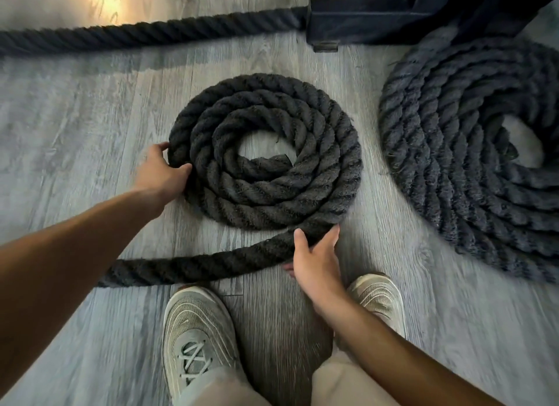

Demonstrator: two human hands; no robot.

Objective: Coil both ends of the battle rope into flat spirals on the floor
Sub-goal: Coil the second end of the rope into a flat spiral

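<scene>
Resting on grey plank floor (pixel 75 118): rope spiral (pixel 317 127), black frame (pixel 393 15).

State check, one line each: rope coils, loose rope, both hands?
centre coil, flat, unfinished.
loose tail, uncoiled, trailing left.
right coil, flat, larger, partly out of frame.
straight run, uncoiled.
left hand, grips centre coil's outer turn.
right hand, grips loose tail beside coil.
</scene>
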